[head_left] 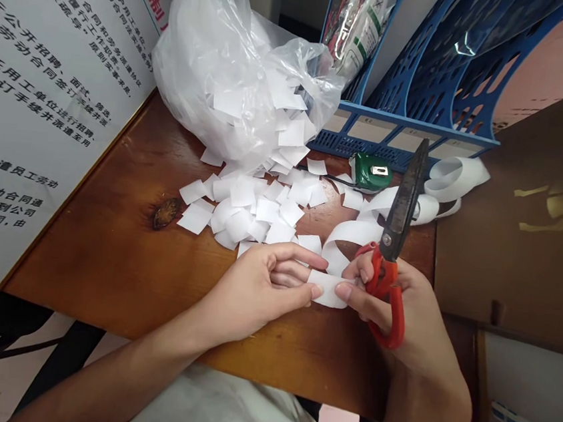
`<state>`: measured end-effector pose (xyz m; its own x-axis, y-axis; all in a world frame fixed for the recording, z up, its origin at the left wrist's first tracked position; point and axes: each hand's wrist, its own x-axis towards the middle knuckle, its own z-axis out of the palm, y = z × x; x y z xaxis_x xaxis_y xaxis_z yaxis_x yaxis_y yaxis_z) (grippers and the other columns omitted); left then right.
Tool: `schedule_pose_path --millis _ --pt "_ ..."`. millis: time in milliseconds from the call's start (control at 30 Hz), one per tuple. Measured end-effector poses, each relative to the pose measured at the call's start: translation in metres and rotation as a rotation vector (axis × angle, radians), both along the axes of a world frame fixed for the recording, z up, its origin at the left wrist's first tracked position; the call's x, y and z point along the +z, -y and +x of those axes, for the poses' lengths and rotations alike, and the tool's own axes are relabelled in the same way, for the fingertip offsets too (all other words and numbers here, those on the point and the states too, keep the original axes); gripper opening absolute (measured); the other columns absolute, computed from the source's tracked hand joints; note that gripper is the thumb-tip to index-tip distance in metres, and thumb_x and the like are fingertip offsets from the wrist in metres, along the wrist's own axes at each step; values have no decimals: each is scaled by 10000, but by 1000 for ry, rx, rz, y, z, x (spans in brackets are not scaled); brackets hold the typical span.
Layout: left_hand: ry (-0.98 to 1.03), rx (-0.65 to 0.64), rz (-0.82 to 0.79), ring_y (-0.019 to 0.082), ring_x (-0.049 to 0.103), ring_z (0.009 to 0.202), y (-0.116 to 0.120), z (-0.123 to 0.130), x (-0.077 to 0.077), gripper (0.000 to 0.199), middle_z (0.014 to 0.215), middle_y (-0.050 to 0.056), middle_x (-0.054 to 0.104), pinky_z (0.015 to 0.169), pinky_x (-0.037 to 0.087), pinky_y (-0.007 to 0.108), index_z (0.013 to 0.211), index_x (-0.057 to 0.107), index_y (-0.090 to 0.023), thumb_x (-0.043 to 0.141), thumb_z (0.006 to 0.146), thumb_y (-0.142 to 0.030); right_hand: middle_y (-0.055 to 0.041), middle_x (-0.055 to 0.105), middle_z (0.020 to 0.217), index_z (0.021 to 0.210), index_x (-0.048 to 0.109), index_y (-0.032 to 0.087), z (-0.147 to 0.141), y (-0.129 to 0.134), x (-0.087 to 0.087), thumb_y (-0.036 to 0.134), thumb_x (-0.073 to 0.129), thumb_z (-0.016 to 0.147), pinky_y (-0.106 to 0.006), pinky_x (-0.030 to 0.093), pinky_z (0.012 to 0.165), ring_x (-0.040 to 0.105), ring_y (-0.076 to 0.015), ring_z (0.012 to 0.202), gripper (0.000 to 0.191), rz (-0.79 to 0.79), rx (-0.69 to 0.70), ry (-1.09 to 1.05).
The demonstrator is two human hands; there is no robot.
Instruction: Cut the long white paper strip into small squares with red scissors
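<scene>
Between my two hands runs the end of a white paper strip (329, 291). My left hand (266, 283) pinches its left end between thumb and fingers. My right hand (403, 298) has the red-handled scissors (394, 250) hooked on its fingers, blades pointing up and away. The same hand's thumb and index finger also grip the strip. From there the strip curls back in loose loops (458, 179) toward the right. A pile of small cut white paper pieces (261, 209) lies just beyond my left hand.
A clear plastic bag (216, 63) spills paper pieces onto the wooden table (107, 246). Behind the strip sit a green tape measure (371, 172) and a blue file rack (421, 125). A printed board (48, 79) leans along the left; a brown panel (517, 263) stands at right.
</scene>
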<state>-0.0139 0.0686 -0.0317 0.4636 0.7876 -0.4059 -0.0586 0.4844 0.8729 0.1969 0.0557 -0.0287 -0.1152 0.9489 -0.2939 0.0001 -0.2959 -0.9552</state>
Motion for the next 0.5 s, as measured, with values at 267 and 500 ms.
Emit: schedule_pose_path --millis 267,500 --pt "-13 23 -43 63 627 685 -2 -1 0 274 793 -12 691 613 447 134 1080 720 -160 801 832 -244 -16 648 866 790 469 183 -1 0 -2 289 842 807 -195 327 481 450 -68 566 388 -29 21 6" --pt "-22 11 -53 75 668 742 -2 -2 -1 257 867 6 734 651 479 137 1084 730 -159 785 845 -238 -3 653 813 776 466 185 -5 0 -3 247 845 796 -189 329 471 442 -65 549 384 7 -24 4"
